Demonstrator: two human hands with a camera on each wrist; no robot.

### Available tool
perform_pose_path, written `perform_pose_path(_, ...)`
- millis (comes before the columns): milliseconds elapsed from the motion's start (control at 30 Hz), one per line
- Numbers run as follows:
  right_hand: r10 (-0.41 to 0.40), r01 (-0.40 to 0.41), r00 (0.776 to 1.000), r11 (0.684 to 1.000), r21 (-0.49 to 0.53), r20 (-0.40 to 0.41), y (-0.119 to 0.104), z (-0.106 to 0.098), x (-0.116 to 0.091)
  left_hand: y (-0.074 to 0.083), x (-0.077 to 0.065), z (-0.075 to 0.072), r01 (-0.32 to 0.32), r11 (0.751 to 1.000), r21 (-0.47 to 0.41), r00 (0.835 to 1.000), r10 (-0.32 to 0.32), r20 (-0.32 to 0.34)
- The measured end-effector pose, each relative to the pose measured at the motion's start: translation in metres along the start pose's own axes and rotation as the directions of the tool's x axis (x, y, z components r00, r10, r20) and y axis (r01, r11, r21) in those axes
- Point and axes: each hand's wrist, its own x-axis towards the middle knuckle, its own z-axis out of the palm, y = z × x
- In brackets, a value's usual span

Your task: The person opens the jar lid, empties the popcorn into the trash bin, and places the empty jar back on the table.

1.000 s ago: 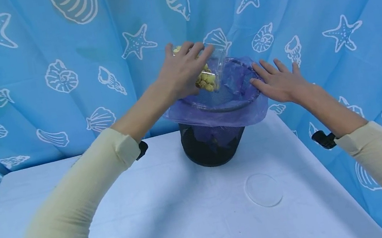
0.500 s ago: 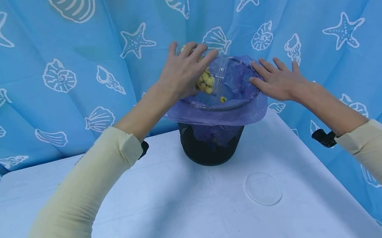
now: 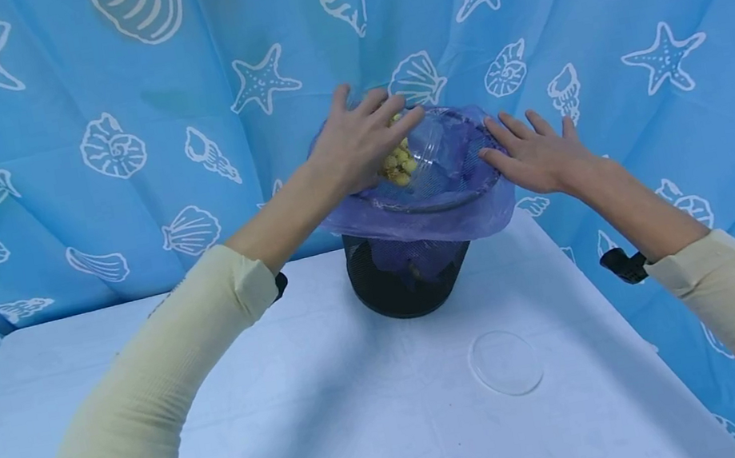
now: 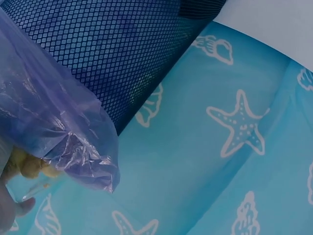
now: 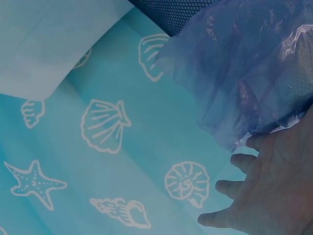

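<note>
My left hand (image 3: 356, 142) grips a clear plastic tub (image 3: 425, 145), tipped on its side over the mouth of a black mesh wastebasket (image 3: 399, 288). Yellow and brownish lumps that look like popcorn (image 3: 398, 167) sit in the tub by its opening. A purple plastic bag (image 3: 422, 228) lines the wastebasket and hangs over its rim. My right hand (image 3: 538, 158) rests against the right side of that rim, fingers spread. In the left wrist view the bag (image 4: 83, 142) partly covers the popcorn (image 4: 32, 165); the right wrist view shows straight fingers beside the bag (image 5: 254, 68).
A clear round lid (image 3: 505, 365) lies flat on the white-covered table (image 3: 342, 428), in front of the wastebasket. Behind the table hangs a blue curtain (image 3: 172, 108) printed with shells and starfish. The wastebasket stands near the table's far right corner.
My left hand has lowered and tipped the tub further over the wastebasket. Half a second ago a yellow piece was falling from it into the bag. The right hand has stayed at the rim.
</note>
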Motion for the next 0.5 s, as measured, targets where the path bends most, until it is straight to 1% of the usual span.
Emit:
perform_pose_path(300,-0.003,0.003,1.000,1.000,0.016,-0.008,-0.0001,0.0003,0.0020,-0.0005,0.0003,-0.0007,0.008,1.000,-0.024,0.999,-0.008,0.031)
perform_pose_path(500,-0.001,0.001,1.000,1.000,0.017,-0.012,-0.0002,0.0005,0.0033,-0.0009,-0.0003,-0.0008,0.006,1.000,-0.031,0.999,-0.005,0.033)
